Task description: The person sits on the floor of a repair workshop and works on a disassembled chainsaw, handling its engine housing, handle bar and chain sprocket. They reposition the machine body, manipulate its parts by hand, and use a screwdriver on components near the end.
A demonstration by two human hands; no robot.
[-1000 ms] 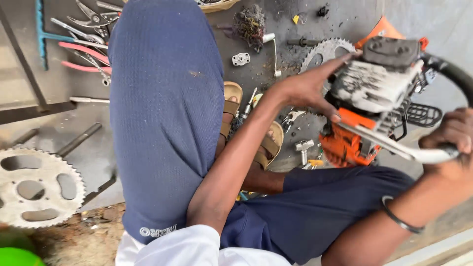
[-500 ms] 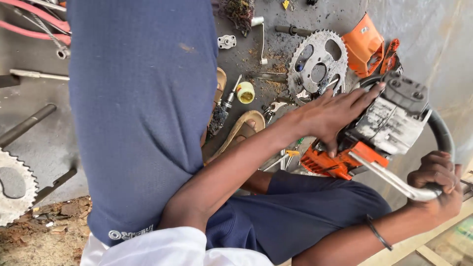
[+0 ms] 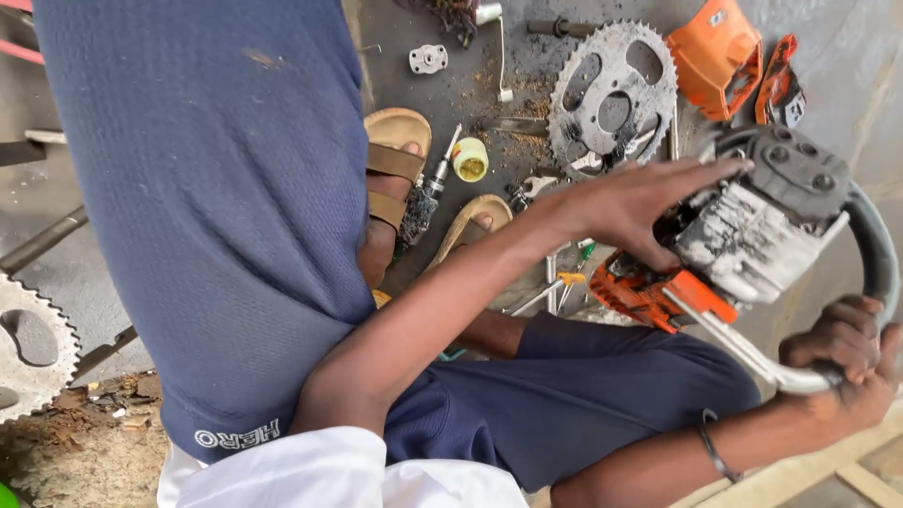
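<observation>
An orange and grey chainsaw engine body [image 3: 743,246] rests tilted on my right thigh, above the floor. My left hand [image 3: 640,202] lies flat across its top, fingers stretched toward the grey round cover [image 3: 795,165] and thumb by the orange casing. My right hand [image 3: 842,362] is closed around the saw's curved tubular handle [image 3: 879,268] at the right edge. A thin bracelet [image 3: 712,450] sits on that wrist. My blue shorts [image 3: 216,188] fill the left and lower middle of the view.
On the grey floor lie a toothed sprocket [image 3: 611,94], an orange cover [image 3: 715,52], another orange part [image 3: 781,85], a yellow cap [image 3: 470,160], a screwdriver [image 3: 435,179] and small tools. My sandalled feet [image 3: 395,160] are beside them. A large sprocket [image 3: 28,348] lies far left.
The view has swung down and closer. The saw body has turned and sunk toward my thigh. My left hand has flattened over its top; my right hand keeps its grip on the handle.
</observation>
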